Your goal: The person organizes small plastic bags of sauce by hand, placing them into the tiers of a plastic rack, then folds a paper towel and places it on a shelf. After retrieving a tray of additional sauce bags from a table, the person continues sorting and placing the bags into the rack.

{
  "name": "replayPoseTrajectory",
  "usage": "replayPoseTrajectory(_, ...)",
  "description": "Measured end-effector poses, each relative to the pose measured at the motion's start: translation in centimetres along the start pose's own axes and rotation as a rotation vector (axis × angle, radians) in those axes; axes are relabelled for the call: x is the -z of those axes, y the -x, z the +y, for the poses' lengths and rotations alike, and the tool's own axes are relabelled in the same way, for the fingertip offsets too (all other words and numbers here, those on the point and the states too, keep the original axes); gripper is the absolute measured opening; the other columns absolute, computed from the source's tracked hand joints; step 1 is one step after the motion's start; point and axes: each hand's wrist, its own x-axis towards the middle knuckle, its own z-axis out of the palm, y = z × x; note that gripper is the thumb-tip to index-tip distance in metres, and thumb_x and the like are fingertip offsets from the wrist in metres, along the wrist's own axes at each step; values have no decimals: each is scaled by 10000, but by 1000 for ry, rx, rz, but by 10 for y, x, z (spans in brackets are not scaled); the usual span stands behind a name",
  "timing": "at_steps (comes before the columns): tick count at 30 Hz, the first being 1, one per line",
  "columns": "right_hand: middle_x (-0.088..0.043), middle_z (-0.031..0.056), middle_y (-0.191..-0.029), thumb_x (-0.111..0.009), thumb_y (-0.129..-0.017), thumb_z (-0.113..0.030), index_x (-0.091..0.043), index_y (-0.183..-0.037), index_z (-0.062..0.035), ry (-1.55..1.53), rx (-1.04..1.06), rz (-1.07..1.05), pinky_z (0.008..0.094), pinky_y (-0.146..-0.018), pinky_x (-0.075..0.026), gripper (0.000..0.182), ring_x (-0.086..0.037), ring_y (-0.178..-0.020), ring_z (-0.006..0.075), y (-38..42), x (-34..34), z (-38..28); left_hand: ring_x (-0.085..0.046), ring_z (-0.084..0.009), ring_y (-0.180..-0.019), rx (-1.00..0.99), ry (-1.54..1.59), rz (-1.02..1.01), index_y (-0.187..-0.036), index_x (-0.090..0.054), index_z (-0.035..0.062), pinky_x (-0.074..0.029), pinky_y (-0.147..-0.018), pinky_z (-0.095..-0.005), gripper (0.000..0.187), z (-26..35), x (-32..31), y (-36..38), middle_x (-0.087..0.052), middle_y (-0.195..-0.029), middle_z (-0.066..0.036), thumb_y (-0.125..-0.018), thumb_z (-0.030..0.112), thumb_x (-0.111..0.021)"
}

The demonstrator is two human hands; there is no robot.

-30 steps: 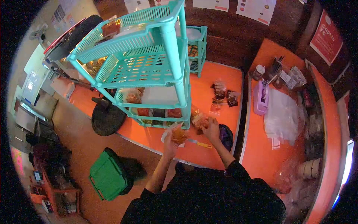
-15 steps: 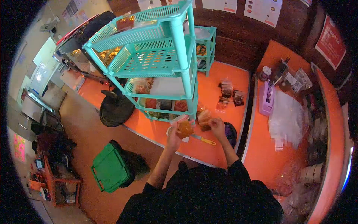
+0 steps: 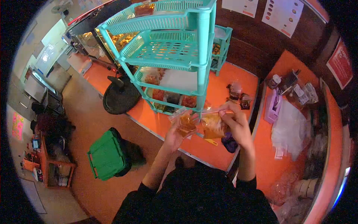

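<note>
My left hand [image 3: 173,136] grips a small clear zip bag [image 3: 187,125] with orange-brown contents. Beside it, my right hand [image 3: 239,126] pinches the top corner of a second clear zip bag [image 3: 213,127], which hangs flat and holds yellowish-orange contents. Both bags are raised over the front of the orange counter [image 3: 209,154], nearly side by side. Below the second bag shows the yellow handle [image 3: 213,142] of a knife, its blade hidden. A dark purple bundle [image 3: 230,144] lies under my right wrist.
A tall turquoise shelf rack [image 3: 203,56] with bagged goods on its tiers stands behind my hands. Dark packets [image 3: 238,95] lie at the counter's back. On the right counter are a lilac holder [image 3: 273,106] and clear plastic bags [image 3: 289,128]. A green-lidded bin [image 3: 107,156] stands on the floor.
My right hand has lifted the second zip bag from the counter and brought it up beside the one in my left hand. The view has shifted slightly.
</note>
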Motion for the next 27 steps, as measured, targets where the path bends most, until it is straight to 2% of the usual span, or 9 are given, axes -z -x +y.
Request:
replayPoseTrajectory(3, -524, -21, -648, -516, -945, -117, -510, -1003, -56, -73, -29, -95, 194, -482, -305, 85, -444, -550, 14, 26, -16, -88, -479, -284, -1229, 75, -36, 59, -1398, -328, 45, -463, -944, -440, 635, -3, 13, 4, -482, -1330, -166, -936, 463, -448)
replayPoseTrajectory(5, -565, 13, -736, -503, -932, -102, -503, -1023, -35, -165, -66, -69, 190, -513, -351, 113, -484, -580, 45, 47, -28, -138, -495, -273, -1214, 32, -15, 7, -1387, -354, 46, -466, -940, -434, 642, -9, 8, 0, -515, -1294, -163, -927, 481, -454)
replayPoseTrajectory(6, -568, 37, -790, -581, -867, -224, -475, -1054, 14, -209, 10, 42, 171, -488, -334, 320, -503, -548, 71, 48, -41, -150, -494, -270, -1215, 41, -50, 51, -1389, -349, 45, -464, -943, -435, 648, -15, 5, 0, -510, -1300, -165, -928, 489, -447)
replayPoseTrajectory(7, -525, 33, -765, -585, -869, -246, -476, -1022, 9, -115, 93, -135, 175, -489, -332, 317, -477, -545, 75, 49, -32, -161, -493, -268, -1215, 51, -87, 94, -1392, -344, 44, -462, -946, -435, 655, -15, 6, 2, -504, -1306, -166, -928, 496, -440)
replayPoseTrajectory(9, -524, 33, -765, -584, -869, -244, -476, -1019, 8, -124, 85, -160, 176, -493, -334, 312, -478, -549, 77, 46, -32, -157, -457, -266, -1250, 68, -89, -39, -1394, -338, 44, -440, -971, -446, 612, -2, -1, 7, -474, -1337, -170, -957, 470, -387)
replayPoseTrajectory(14, -517, 36, -764, -579, -870, -229, -478, -1002, 2, -71, 94, -167, 179, -508, -346, 284, -485, -565, 84, 43, -28, -153, -484, -270, -1221, 57, -179, 24, -1392, -346, 60, -398, -1003, -397, 675, -4, -4, 10, -481, -1336, -153, -931, 553, -370)
replayPoseTrajectory(24, -505, 41, -763, -570, -873, -200, -483, -969, -11, 6, 151, -104, 186, -539, -369, 229, -497, -598, 97, 49, -23, -147, -501, -252, -1210, 64, -71, -4, -1396, -339, 54, -419, -987, -390, 605, -1, -4, 12, -505, -1310, -174, -972, 486, -316)
replayPoseTrajectory(26, -502, 42, -763, -569, -873, -195, -484, -962, -14, 30, 168, -90, 188, -545, -374, 219, -500, -604, 100, 49, -22, -150, -510, -236, -1198, 264, 369, -30, -1402, -339, 81, -435, -971, -384, 588, -20, 26, 9, -511, -1308, -143, -972, 481, -324)
replayPoseTrajectory(27, -510, 16, -775, -548, -884, -146, -514, -954, -22, -81, 118, -68, 192, -529, -360, 147, -481, -587, 76, 35, -41, -139, -510, -236, -1198, 261, 370, -38, -1402, -339, 81, -435, -971, -384, 588, -18, 19, 6, -511, -1308, -143, -972, 481, -324)
